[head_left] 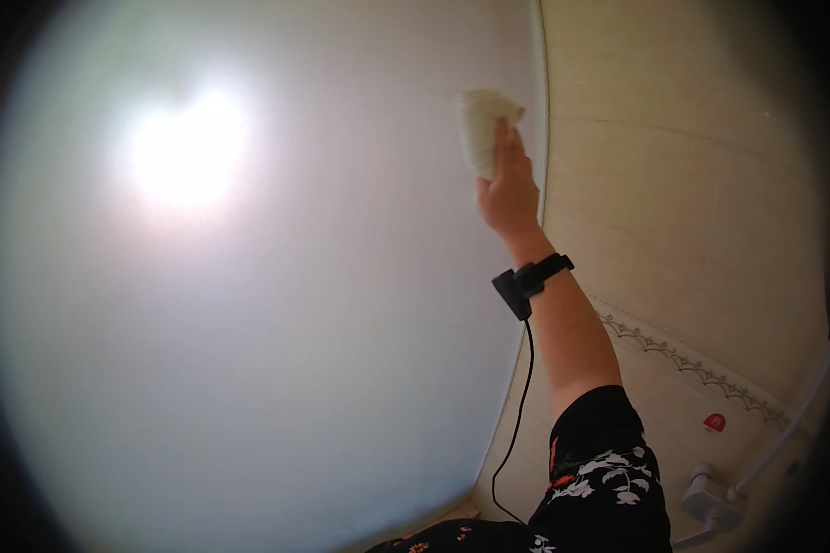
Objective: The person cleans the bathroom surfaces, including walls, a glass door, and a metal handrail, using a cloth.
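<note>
My right hand [507, 195] is raised high, and my fingers are closed around a folded pale cloth [482, 127], pressing it flat against a big frosted pane [249, 350]. The cloth sits near the top right of the pane, just beside its right edge. Its long side runs up and down, tilted a little to the left at the foot, and the bunched top end pokes out above my fingertips, pointing up and slightly right. My fingers point upward along the cloth; my forearm runs down and to the right from the wrist.

A black strap [533, 278] with a small black box is around my wrist, and a thin black cord [518, 405] hangs from it down toward the pane's lower corner. My sleeve [604, 479] is dark with white flowers.

The pane's right edge curves from the top down to the lower right, meeting a beige tiled wall [673, 184] with a patterned border strip [692, 364]. To the left and below the cloth the pane spreads wide and bare, with a bright glare spot [186, 147] well apart at upper left. To the right there is almost no room before the edge. A white pipe fitting [710, 498] sits low on the wall. My left hand is out of sight.
</note>
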The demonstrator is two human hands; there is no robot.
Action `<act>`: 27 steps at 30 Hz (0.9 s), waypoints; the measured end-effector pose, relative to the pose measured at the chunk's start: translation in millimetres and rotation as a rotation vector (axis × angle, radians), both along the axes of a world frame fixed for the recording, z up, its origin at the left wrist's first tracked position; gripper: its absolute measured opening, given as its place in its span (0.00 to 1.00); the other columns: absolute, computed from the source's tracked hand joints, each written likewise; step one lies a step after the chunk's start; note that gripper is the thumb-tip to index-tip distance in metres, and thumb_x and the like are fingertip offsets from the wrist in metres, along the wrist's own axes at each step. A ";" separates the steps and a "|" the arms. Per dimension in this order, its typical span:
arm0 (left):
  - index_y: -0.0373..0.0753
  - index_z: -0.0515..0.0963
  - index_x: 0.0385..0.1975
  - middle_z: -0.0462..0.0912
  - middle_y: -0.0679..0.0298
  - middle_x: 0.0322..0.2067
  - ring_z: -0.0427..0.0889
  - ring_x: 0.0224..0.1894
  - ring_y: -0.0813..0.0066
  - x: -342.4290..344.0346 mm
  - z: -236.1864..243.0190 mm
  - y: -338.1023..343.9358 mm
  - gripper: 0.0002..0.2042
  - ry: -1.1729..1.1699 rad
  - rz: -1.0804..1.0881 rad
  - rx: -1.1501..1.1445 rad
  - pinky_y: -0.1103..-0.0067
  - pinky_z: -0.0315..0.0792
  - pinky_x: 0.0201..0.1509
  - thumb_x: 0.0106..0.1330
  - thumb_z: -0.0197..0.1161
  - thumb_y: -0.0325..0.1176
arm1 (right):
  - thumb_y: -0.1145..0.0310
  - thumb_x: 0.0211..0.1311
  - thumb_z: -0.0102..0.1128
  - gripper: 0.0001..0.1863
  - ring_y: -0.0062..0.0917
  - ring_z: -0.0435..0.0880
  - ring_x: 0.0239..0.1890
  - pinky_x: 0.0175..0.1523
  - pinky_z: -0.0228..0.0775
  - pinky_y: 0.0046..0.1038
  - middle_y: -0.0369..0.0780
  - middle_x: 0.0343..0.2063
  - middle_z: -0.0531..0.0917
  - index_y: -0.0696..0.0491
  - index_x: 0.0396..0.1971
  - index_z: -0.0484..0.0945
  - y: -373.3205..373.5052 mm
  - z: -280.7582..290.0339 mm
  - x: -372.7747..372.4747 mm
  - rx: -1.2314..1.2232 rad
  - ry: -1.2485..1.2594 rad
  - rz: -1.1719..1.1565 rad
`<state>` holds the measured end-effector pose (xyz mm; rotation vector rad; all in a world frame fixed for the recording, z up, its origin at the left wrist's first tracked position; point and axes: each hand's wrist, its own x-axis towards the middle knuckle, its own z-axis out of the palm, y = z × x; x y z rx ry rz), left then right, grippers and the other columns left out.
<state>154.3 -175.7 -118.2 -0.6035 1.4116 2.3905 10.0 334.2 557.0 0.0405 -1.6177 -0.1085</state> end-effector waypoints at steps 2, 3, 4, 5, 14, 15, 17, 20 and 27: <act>0.37 0.70 0.28 0.71 0.64 0.24 0.69 0.26 0.72 5.7 -0.4 0.9 0.12 0.000 0.013 0.000 0.72 0.67 0.34 0.63 0.47 0.39 | 0.72 0.50 0.52 0.39 0.48 0.69 0.48 0.50 0.68 0.41 0.54 0.58 0.57 0.49 0.63 0.46 27.9 -3.3 -11.4 -0.160 0.054 0.067; 0.37 0.70 0.28 0.71 0.65 0.24 0.69 0.26 0.72 7.2 -0.4 2.2 0.11 -0.002 0.016 -0.005 0.72 0.66 0.33 0.63 0.47 0.39 | 0.71 0.50 0.51 0.38 0.48 0.68 0.51 0.53 0.66 0.40 0.53 0.58 0.57 0.50 0.63 0.46 44.0 -8.7 -15.9 -0.297 0.022 0.050; 0.37 0.70 0.28 0.70 0.65 0.24 0.69 0.26 0.73 6.8 0.8 0.7 0.11 0.000 0.014 -0.011 0.73 0.66 0.33 0.63 0.47 0.39 | 0.70 0.51 0.50 0.37 0.47 0.67 0.53 0.53 0.66 0.39 0.53 0.58 0.57 0.50 0.63 0.46 52.6 -9.1 -12.5 -0.403 0.001 0.121; 0.37 0.70 0.27 0.70 0.65 0.23 0.68 0.25 0.73 6.6 2.3 1.9 0.11 0.001 0.008 -0.019 0.73 0.66 0.32 0.63 0.47 0.39 | 0.70 0.52 0.50 0.37 0.46 0.66 0.54 0.54 0.65 0.38 0.53 0.59 0.56 0.50 0.63 0.46 60.4 -9.8 -10.7 -0.459 -0.027 0.191; 0.38 0.70 0.26 0.68 0.68 0.21 0.67 0.22 0.77 11.0 20.2 2.2 0.10 -0.011 -0.005 -0.086 0.77 0.65 0.27 0.63 0.48 0.38 | 0.77 0.41 0.57 0.40 0.40 0.71 0.41 0.41 0.69 0.38 0.50 0.56 0.63 0.46 0.60 0.57 -113.5 -12.9 25.6 0.096 -0.188 0.313; 0.39 0.70 0.26 0.68 0.69 0.20 0.67 0.21 0.77 9.6 22.7 2.3 0.10 -0.013 -0.012 -0.098 0.77 0.65 0.26 0.63 0.49 0.38 | 0.77 0.41 0.56 0.38 0.38 0.71 0.41 0.39 0.68 0.36 0.48 0.58 0.60 0.47 0.59 0.59 -135.6 -16.8 20.6 0.317 -0.134 0.393; 0.39 0.70 0.26 0.68 0.70 0.20 0.66 0.20 0.78 11.4 29.1 2.3 0.10 -0.028 -0.026 -0.122 0.78 0.64 0.25 0.63 0.49 0.38 | 0.76 0.46 0.53 0.34 0.38 0.70 0.45 0.42 0.68 0.38 0.45 0.61 0.54 0.36 0.57 0.62 -173.6 -25.3 33.8 0.622 -0.223 0.329; 0.40 0.69 0.20 0.65 0.71 0.15 0.62 0.14 0.78 9.2 23.5 7.8 0.13 0.023 0.039 0.006 0.77 0.59 0.16 0.64 0.46 0.39 | 0.76 0.47 0.52 0.34 0.36 0.71 0.44 0.38 0.70 0.37 0.41 0.60 0.56 0.33 0.57 0.62 -180.9 -22.0 28.8 0.675 -0.185 0.354; 0.39 0.69 0.22 0.67 0.69 0.18 0.64 0.18 0.76 -1.3 0.9 8.3 0.12 0.031 0.063 -0.040 0.75 0.61 0.22 0.64 0.46 0.38 | 0.74 0.48 0.49 0.35 0.44 0.72 0.43 0.46 0.72 0.40 0.42 0.57 0.64 0.40 0.60 0.56 -98.7 90.2 4.4 0.100 -0.010 0.136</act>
